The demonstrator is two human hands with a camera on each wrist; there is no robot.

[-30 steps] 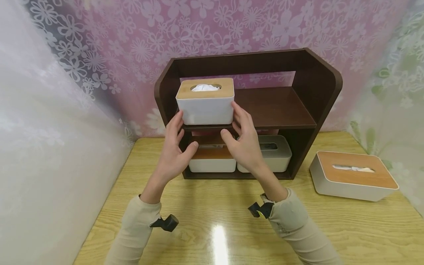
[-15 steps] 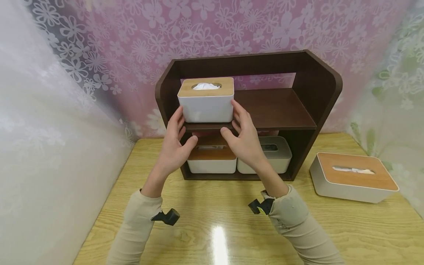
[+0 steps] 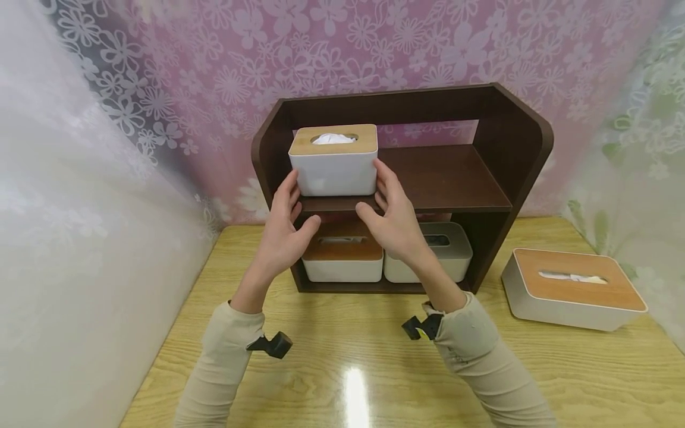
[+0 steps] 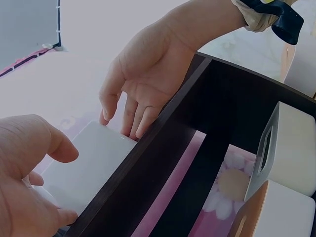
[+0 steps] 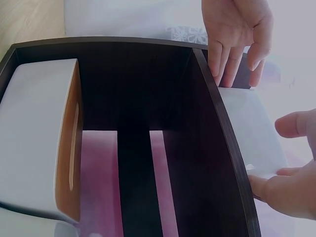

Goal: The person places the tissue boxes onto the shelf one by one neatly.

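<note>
A white tissue box (image 3: pixel 337 173) with a light wooden lid and white tissue in its slot sits on the left of the upper shelf. My left hand (image 3: pixel 280 238) has its fingertips at the box's left side, thumb standing apart below. At the opposite side, the fingers of my right hand (image 3: pixel 393 229) touch near the front corner, its thumb also off the box. From the left wrist view, the box's white front (image 4: pixel 96 165) shows between both hands. Loosely extended fingers, not curled round the box, show in the right wrist view, where my right hand (image 5: pixel 291 190) is at the right.
The dark brown two-tier shelf (image 3: pixel 444 175) stands on a wooden table (image 3: pixel 332 333) before a flowered curtain. Its lower tier holds a brown-lidded tissue box (image 3: pixel 342 270) and a grey-lidded one (image 3: pixel 455 249). Another brown-lidded tissue box (image 3: pixel 575 291) stands right of the shelf.
The white tissue box has slid a little farther back on the upper shelf, showing more of the shelf edge before it. Both hands have moved forward with it.
</note>
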